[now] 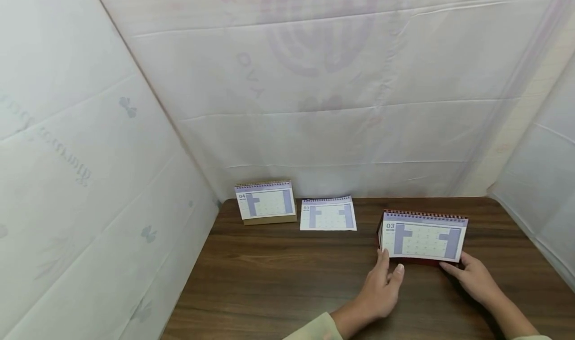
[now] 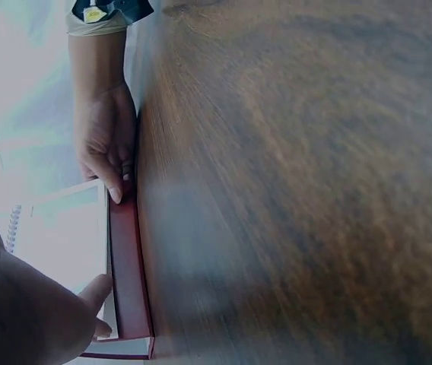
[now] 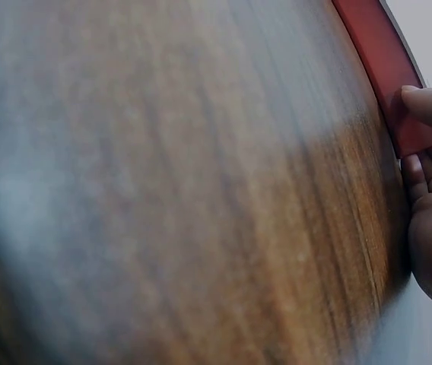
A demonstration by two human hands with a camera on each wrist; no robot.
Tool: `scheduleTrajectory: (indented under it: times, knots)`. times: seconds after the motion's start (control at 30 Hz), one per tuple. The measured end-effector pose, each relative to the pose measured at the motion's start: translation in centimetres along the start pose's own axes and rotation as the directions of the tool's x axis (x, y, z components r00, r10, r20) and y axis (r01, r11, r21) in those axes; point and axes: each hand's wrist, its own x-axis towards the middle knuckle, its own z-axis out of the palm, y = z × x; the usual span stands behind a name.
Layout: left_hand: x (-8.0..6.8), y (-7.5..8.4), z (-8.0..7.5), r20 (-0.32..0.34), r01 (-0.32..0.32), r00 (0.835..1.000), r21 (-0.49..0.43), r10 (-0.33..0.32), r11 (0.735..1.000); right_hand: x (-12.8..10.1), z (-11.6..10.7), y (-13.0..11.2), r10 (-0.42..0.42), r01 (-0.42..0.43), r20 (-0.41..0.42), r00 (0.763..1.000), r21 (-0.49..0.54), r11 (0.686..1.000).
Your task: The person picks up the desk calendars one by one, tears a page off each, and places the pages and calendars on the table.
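Both hands meet the red-based desk calendar (image 1: 422,239) on the wooden surface (image 1: 278,280) — the left hand (image 1: 382,287) with loosely straight fingers at its left corner, the right hand (image 1: 473,277) pinching the right base edge. Two other calendars (image 1: 266,201) (image 1: 328,213) stand well apart at the back-left. The wrist views are blurred.

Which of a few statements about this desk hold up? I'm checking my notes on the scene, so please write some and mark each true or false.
1. Three desk calendars are on the wooden table. True.
2. The red-based calendar shows month 03. True.
3. The left hand rests on the calendar at far left. False: it touches the red-based calendar's left end.
4. The middle calendar shows month 07. False: it shows 03.
5. The right hand touches the red-based calendar's right end. True.
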Motion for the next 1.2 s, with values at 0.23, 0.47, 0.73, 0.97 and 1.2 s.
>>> scheduleTrajectory:
  times: [0.23,0.47,0.73,0.97,1.2]
  knots:
    - [0.2,-0.6,0.4,-0.263,-0.097,0.963,-0.163,0.051,0.982,0.1,0.0,-0.1,-0.009,0.009,-0.007,1.0,0.0,1.0]
    - [1.6,-0.4,0.5,-0.384,-0.165,0.921,-0.227,0.067,0.96,0.2,-0.1,0.6,-0.049,0.04,-0.083,0.995,-0.111,0.993]
    - [2.6,0.0,0.2,-0.282,-0.004,0.957,-0.254,-0.07,0.967,0.0,0.2,0.6,-0.028,0.023,-0.055,0.998,-0.077,0.997]
    - [2.8,-0.8,0.2,-0.32,-0.032,0.947,-0.209,-0.037,0.977,-0.1,0.4,0.5,0.017,-0.018,-0.035,0.999,-0.035,0.999]
    - [2.6,-1.5,0.2,-0.352,-0.038,0.936,-0.119,-0.006,0.992,-0.1,0.4,0.4,0.007,-0.009,-0.049,0.999,-0.042,0.999]
